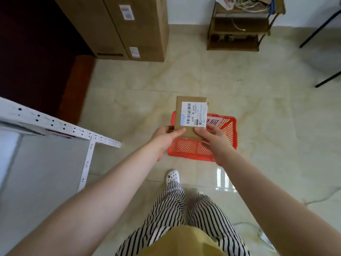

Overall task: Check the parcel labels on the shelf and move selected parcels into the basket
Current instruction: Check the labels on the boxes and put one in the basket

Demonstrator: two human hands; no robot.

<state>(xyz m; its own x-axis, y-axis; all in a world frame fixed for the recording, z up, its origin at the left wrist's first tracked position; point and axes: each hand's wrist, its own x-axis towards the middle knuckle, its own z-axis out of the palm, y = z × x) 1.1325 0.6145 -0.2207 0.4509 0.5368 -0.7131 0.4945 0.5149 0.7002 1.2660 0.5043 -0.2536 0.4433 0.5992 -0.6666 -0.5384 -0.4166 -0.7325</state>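
A small brown cardboard parcel with a white barcode label facing up is held in the air above a red plastic basket on the floor. My left hand grips its lower left corner, thumb on top. My right hand grips its lower right corner, thumb just under the label. The basket holds a white sheet with red characters; most of its inside is hidden by the parcel and my hands.
A white metal shelf with perforated rails stands at the left. Tall cardboard boxes lean at the back, a small wooden rack with cables beside them. Black chair legs show at right. My feet stand just behind the basket.
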